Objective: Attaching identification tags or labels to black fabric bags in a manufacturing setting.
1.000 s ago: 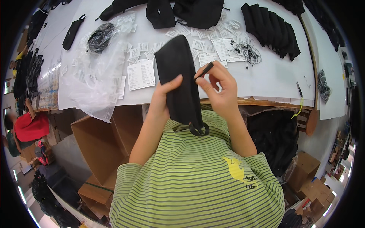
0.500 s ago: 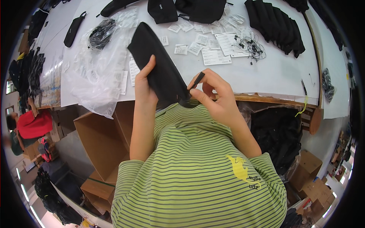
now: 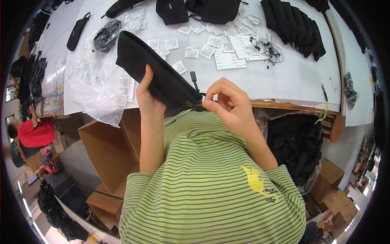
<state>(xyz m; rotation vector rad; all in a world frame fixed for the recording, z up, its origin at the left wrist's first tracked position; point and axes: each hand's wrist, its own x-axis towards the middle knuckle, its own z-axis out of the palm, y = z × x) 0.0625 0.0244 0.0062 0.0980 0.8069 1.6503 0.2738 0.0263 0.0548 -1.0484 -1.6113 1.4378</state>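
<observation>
A long black fabric pouch (image 3: 152,67) lies slanted over the near edge of the white table (image 3: 284,77), its far end pointing up left. My left hand (image 3: 147,93) grips it around the middle from below, thumb on top. My right hand (image 3: 227,107) pinches the pouch's near end, where a small black zipper pull (image 3: 194,79) sticks up. Both forearms rise from my green striped shirt.
Several white paper tags (image 3: 211,49) and a tangle of black cords (image 3: 266,46) lie on the table. Black pouches (image 3: 294,24) are stacked at the far right, clear plastic bags (image 3: 95,81) at the left. An open cardboard box (image 3: 107,148) stands below the table. A person in red (image 3: 34,134) is at left.
The pouch has swung from upright in front of me to slanted, its far end toward the left. My right hand moved from holding the pull up high to pinching the near end.
</observation>
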